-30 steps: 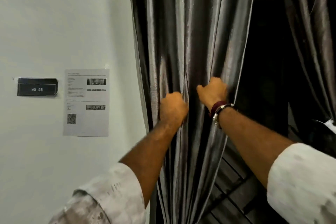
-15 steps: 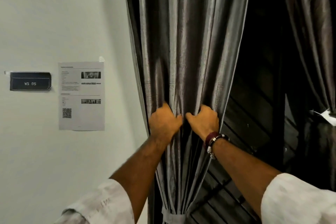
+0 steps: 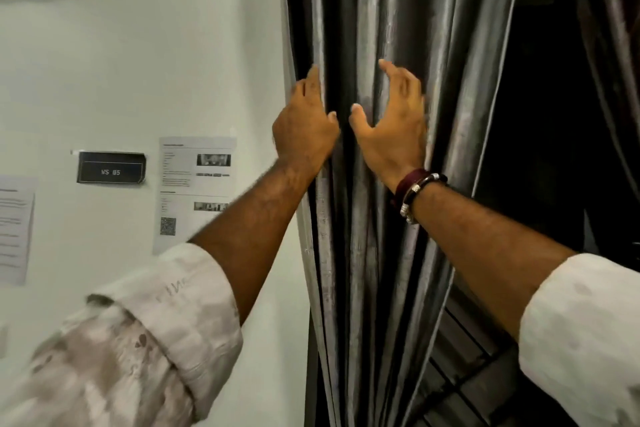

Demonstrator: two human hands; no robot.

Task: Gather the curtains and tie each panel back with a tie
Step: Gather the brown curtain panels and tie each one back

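Both hands lie against the gathered folds of the grey curtain panel (image 3: 398,28), side by side at about the same height; the left hand (image 3: 304,128) rests on the panel's left edge with its fingers straight and pointing upward, thumb tip lying beside a dark fold, holding nothing in a closed grasp; the right hand (image 3: 391,125) is spread and relaxed, fingers extended up and slightly arched over a fold, thumb reaching toward the left hand, the two thumbs close together but apart; neither hand pinches the cloth. Nearest the camera are two rolled pale sleeves (image 3: 166,333), one on each forearm; the right wrist carries a dark red band and a black bracelet (image 3: 419,191) with silver ends. The panel hangs in narrow vertical pleats beside the white wall (image 3: 138,62), its lower part drawn inward; to its right lies a dark opening with slatted lines low down. On the wall, left of the curtain, hang a printed sheet (image 3: 194,191) with a QR code, a black nameplate (image 3: 110,167) reading WS 05, and another paper (image 3: 14,229) at the frame's left edge.
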